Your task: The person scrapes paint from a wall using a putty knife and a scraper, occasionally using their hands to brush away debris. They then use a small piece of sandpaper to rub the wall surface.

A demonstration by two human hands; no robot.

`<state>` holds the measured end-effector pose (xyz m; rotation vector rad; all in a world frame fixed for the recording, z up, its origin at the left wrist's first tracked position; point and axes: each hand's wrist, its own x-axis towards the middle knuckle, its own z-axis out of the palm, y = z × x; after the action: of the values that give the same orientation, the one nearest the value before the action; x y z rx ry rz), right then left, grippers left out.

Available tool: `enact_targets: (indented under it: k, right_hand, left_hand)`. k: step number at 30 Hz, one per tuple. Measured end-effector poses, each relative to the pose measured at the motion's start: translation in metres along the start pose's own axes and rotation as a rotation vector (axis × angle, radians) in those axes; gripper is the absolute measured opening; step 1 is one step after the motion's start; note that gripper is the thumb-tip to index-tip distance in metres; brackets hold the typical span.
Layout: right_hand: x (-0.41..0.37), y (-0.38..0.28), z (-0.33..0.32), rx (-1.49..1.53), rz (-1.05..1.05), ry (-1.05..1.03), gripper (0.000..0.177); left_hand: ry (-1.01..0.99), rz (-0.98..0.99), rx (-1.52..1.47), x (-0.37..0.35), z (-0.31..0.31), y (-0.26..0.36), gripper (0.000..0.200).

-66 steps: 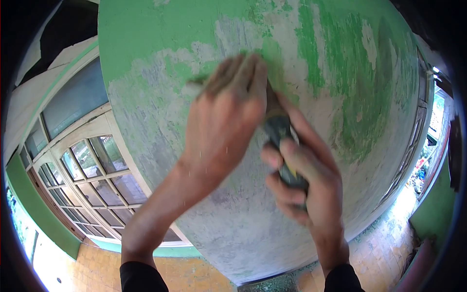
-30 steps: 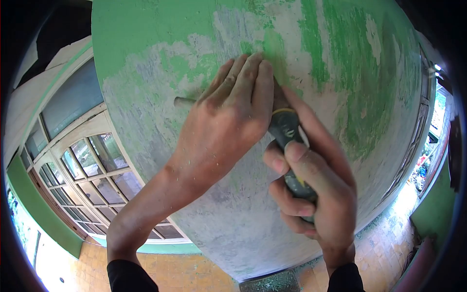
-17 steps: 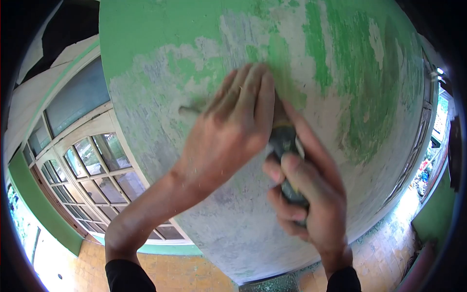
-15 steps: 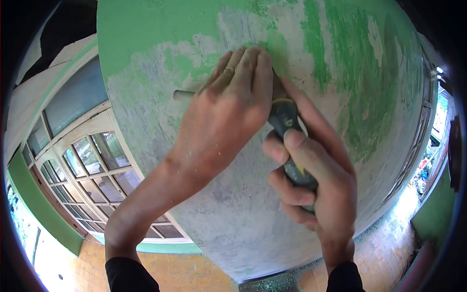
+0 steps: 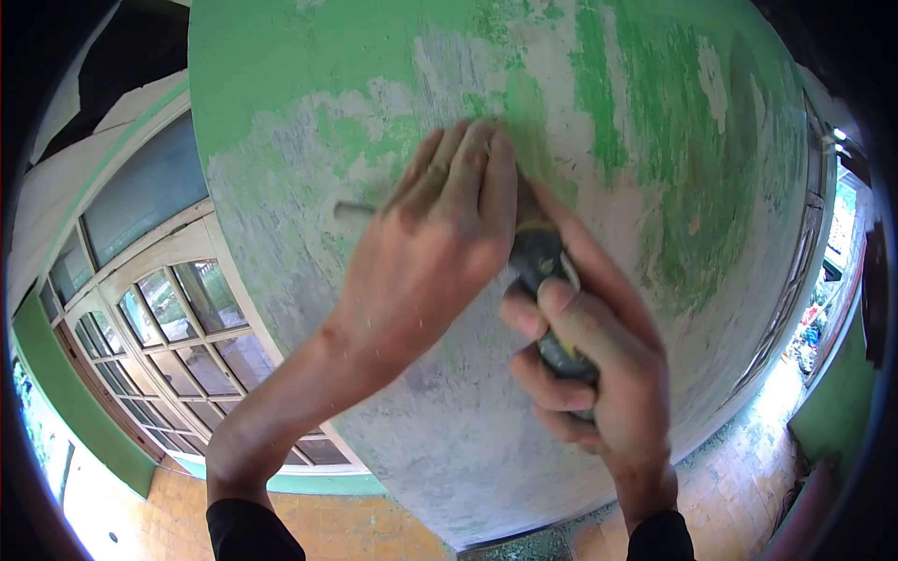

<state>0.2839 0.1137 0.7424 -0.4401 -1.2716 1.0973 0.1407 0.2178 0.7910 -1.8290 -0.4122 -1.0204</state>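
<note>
Left hand: the left hand [image 5: 426, 234] lies flattened over the front part of the tool, fingers together and pointing up the wall; it presses on the tool, and its palm is hidden.
Right hand: the right hand [image 5: 608, 351] is closed round the handle, thumb along its near side and fingers wrapped beneath; it sits lower and to the right of the left hand.
Tool: the hand tool [image 5: 538, 257] has a dark handle with yellow marks and slants from lower right to upper left; its front end is covered by the left hand, so its working edge cannot be seen.
Thin piece: a narrow grey end [image 5: 355, 209] juts out on the left side of the left hand; whether it joins the tool is hidden.
Wall: the wall [image 5: 449, 411] fills the middle; green paint [image 5: 281, 56] covers its upper left, with streaks and patches at the right; bare grey and whitish surface shows lower down.
Left side: a white-framed glazed door [image 5: 178, 318] stands beyond the wall's left edge.
Floor: yellowish tiles [image 5: 365, 528] run below; green bits lie on a dark mat-like patch [image 5: 524, 545] near the wall's foot.
Sleeves: dark sleeves [image 5: 251, 531] end near both wrists.
</note>
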Motion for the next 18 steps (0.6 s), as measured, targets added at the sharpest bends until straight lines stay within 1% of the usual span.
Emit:
enact_targets:
  k: [2, 4, 5, 6, 8, 10, 11, 13, 18]
  right_hand:
    - [0.005, -0.014, 0.001, 0.063, 0.030, -0.048, 0.065]
    - [0.004, 0.009, -0.005, 0.053, 0.012, -0.030, 0.065]
    - [0.004, 0.016, -0.005, 0.040, -0.010, -0.010, 0.065]
    - [0.003, 0.011, -0.005, 0.026, -0.008, -0.039, 0.065]
    - [0.016, 0.002, -0.002, 0.012, -0.031, -0.035, 0.065]
    - [0.022, -0.002, -0.001, 0.008, -0.078, -0.040, 0.063]
    - [0.018, 0.000, -0.002, 0.006, -0.082, -0.041, 0.063]
    - [0.003, 0.009, -0.003, 0.061, -0.003, -0.021, 0.061]
    - [0.017, -0.004, -0.003, 0.105, -0.007, -0.028, 0.062]
  left_hand:
    - [-0.036, -0.014, -0.052, 0.001, 0.000, 0.001, 0.054]
    - [0.025, 0.016, 0.058, -0.008, 0.010, 0.004, 0.053]
    - [0.021, 0.019, 0.058, -0.008, 0.010, 0.005, 0.053]
    - [0.033, 0.013, 0.040, -0.006, 0.010, 0.004, 0.054]
    - [0.042, 0.004, 0.023, 0.001, 0.008, -0.001, 0.054]
    - [0.046, 0.038, 0.144, 0.015, 0.006, -0.007, 0.043]
    - [0.049, 0.039, 0.146, 0.011, 0.008, -0.005, 0.043]
    - [0.051, 0.008, 0.060, -0.006, 0.012, 0.005, 0.053]
    - [0.018, -0.013, 0.017, 0.012, 0.003, -0.003, 0.052]
